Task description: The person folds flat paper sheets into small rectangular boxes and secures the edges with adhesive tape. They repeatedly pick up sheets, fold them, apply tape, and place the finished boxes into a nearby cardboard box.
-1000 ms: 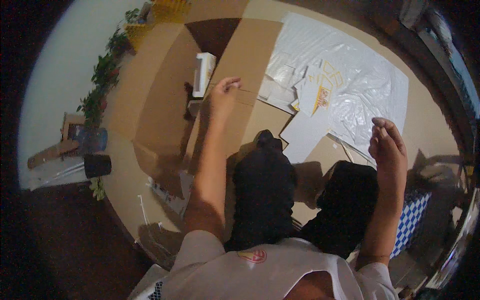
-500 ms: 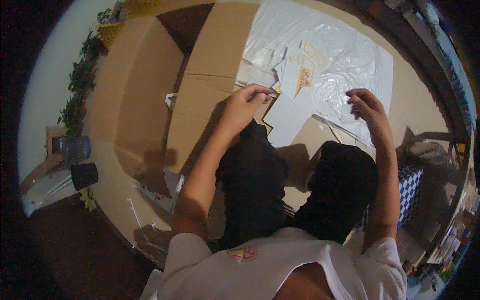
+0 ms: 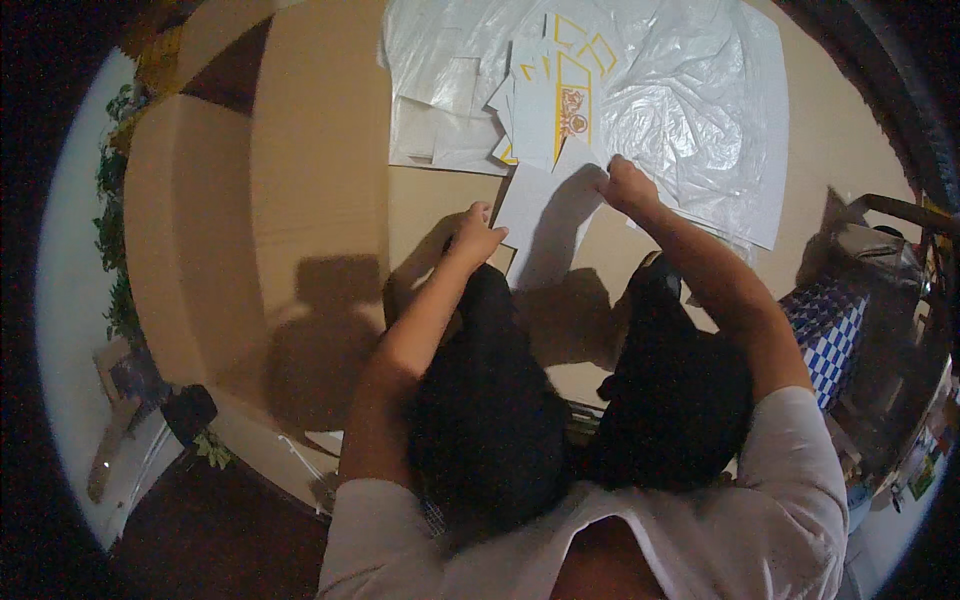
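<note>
Right hand [image 3: 630, 187] moved inward, pinching edge of white sheet [image 3: 530, 203]; left hand [image 3: 476, 240] curled opposite, grip unclear.

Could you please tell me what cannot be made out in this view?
Head view: inside of the cardboard box, hidden by its sides and shadow.
Head view: whether the right hand pinches the white card, hidden by the hand itself.
Head view: left edge of the checked item, behind the right arm.
</note>
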Action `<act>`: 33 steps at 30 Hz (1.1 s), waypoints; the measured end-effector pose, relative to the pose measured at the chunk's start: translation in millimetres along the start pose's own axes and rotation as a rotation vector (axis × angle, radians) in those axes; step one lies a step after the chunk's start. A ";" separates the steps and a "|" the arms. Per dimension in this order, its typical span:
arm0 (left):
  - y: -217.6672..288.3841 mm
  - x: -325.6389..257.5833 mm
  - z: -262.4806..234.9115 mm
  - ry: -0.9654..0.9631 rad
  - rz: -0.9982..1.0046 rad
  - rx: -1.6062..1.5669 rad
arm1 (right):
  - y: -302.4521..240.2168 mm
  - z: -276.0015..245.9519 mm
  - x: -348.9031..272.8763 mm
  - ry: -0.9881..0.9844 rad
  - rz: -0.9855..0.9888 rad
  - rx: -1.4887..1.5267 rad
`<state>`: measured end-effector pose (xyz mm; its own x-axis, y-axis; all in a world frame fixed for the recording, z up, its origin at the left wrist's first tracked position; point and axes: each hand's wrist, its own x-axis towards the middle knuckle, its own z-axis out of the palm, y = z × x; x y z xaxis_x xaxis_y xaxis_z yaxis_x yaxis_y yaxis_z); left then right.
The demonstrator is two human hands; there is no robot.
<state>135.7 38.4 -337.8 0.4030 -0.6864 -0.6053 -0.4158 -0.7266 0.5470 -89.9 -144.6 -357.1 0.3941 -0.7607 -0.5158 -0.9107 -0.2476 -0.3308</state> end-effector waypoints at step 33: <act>27.9 31.5 29.4 -0.403 -0.015 -1.118 | 40.7 -85.6 -57.6 0.774 -0.571 -0.058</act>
<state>112.9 -2.5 -358.6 0.0330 -0.7638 -0.6446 0.6096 -0.4957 0.6186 -160.2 -162.2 -273.2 0.6077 -0.6965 0.3815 -0.6198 -0.7164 -0.3205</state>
